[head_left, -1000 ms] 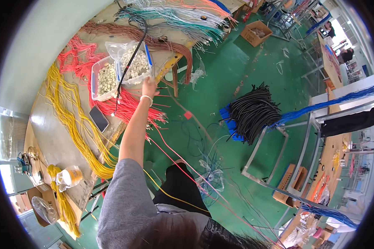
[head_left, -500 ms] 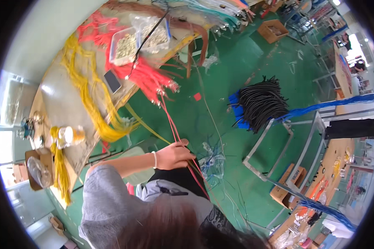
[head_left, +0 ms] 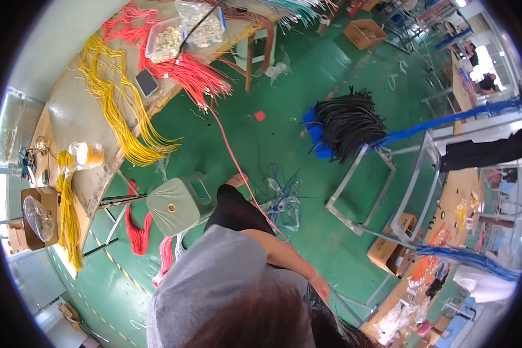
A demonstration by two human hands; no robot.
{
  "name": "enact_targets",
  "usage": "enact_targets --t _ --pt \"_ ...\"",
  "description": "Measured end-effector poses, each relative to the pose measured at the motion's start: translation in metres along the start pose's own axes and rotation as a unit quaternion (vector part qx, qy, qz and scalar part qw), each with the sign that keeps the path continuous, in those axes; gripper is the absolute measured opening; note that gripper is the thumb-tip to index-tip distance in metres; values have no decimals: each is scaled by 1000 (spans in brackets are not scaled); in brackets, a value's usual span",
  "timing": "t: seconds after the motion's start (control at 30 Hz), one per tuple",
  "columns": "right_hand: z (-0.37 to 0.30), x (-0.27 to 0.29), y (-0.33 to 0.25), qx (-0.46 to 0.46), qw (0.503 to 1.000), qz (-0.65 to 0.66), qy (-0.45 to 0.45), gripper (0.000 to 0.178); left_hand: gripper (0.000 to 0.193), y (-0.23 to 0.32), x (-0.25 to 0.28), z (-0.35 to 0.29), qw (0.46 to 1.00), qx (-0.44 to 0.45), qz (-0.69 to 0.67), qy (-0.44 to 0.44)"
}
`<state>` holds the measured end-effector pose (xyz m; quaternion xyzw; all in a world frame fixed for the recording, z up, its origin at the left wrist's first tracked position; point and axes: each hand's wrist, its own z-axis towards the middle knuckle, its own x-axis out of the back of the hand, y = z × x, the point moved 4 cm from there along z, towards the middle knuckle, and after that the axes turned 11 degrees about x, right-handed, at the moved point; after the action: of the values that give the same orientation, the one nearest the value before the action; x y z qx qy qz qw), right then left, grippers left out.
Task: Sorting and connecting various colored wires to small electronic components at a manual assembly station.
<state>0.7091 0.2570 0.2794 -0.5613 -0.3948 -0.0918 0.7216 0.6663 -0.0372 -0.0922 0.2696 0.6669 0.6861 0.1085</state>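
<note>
Red wire (head_left: 233,155) along the left forearm (head_left: 284,255) toward the blurred fingers (head_left: 322,288), their grip unclear from here

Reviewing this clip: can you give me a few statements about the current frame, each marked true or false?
1. A red wire runs from the red wire bundle toward the left hand. True; blur hides whether the fingers grip it.
2. The smartphone lies on the floor. False: it lies on the worktable, between the yellow wires and the red bundle.
3. A grey-green stool stands near the person's legs. True.
4. The two plastic containers are empty. False: both hold many small pale pieces.
5. The pile of black tubes is apart from the worktable. True.
</note>
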Motion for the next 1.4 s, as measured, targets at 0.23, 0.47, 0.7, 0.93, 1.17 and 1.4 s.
enact_targets --t 0.23,0.47,0.7,0.93,1.17,1.4 --pt "-35 -21 89 -41 981 187 -29 35 43 -111 -44 -87 966 124 -208 -89" --pt "-146 -211 111 -128 949 268 -109 11 20 35 175 -291 851 271 -5 450" --pt "-136 -420 -73 -207 816 433 -320 26 42 39 276 -265 823 121 -427 355" --pt "-72 -545 -135 -242 685 545 -419 24 43 -2 376 -282 826 145 -470 274" --pt "-14 -613 -199 -249 714 503 -418 32 40 -17 481 -331 786 210 -509 279" --pt "24 -633 -241 -94 801 399 -435 35 44 -17 532 -349 781 188 -483 348"
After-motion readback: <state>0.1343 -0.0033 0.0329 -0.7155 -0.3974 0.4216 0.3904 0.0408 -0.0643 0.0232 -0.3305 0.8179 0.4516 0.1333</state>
